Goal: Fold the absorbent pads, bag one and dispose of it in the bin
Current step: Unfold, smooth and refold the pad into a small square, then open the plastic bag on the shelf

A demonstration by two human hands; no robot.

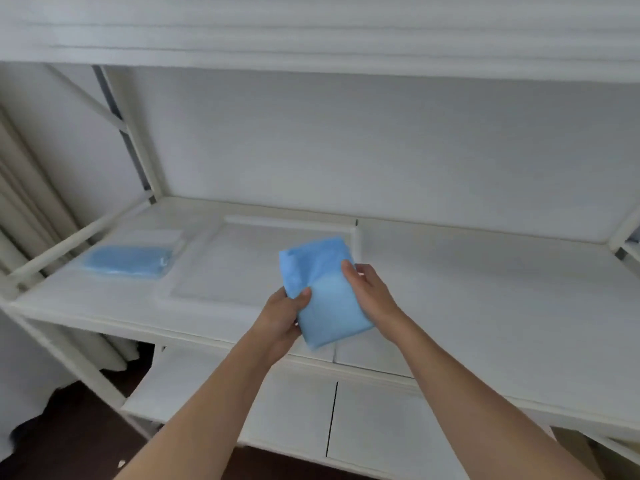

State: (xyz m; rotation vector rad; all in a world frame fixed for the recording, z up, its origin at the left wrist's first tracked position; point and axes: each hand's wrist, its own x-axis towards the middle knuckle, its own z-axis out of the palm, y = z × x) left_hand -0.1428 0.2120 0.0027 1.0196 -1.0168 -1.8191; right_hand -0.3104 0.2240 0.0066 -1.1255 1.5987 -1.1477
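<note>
here both hands (284,317) grip the folded blue pad (323,292).

White shelf (450,289) with two things lying on it

A flat white pad (242,265) lies just beyond the grip; a bagged blue pad (128,261) rests well left of it.

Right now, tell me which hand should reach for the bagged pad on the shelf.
Left, probably. The bagged pad lies at the shelf's far left, on the left hand's side. The right hand would have to cross over, and can keep holding the folded pad.
</note>
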